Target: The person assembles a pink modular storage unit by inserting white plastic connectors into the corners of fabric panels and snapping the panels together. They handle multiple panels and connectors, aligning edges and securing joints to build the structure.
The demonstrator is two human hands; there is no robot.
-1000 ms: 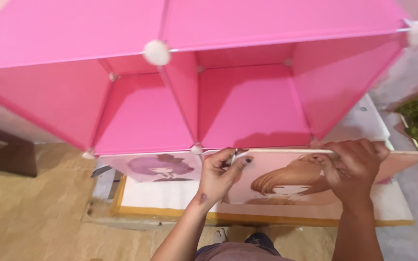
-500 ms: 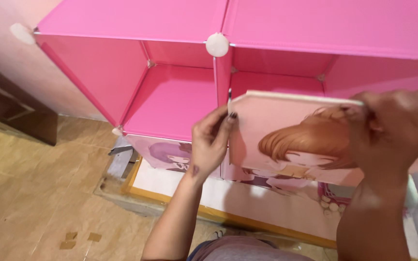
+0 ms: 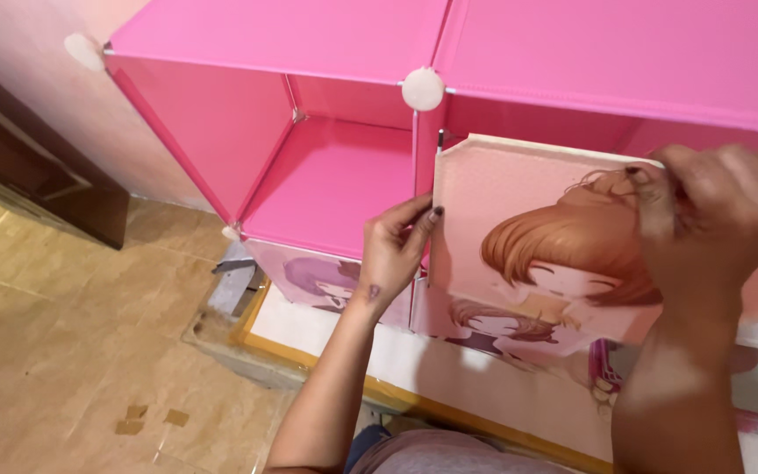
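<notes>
tiled tan floor [image 3: 63, 351], pale pink wall behind. pink cube cabinet [image 3: 326, 114] stands assembled, white round connector [image 3: 423, 89] at joint. left cube open, no door. left hand [image 3: 396, 250] fingers pinch left edge of cartoon door panel [image 3: 528, 237]; right hand [image 3: 721, 219] fingers closed on its top right corner. panel held before right cube, tilted, apparently not yet seated; lower doors already fitted.

The left hand [image 3: 396, 250] is raised on a bare forearm, palm turned right, fingers bent and thumb tip pressed forward in a pinching grip. The right hand [image 3: 717, 219], closer and blurred, is curled over with knuckles up, its grip closed.
</notes>
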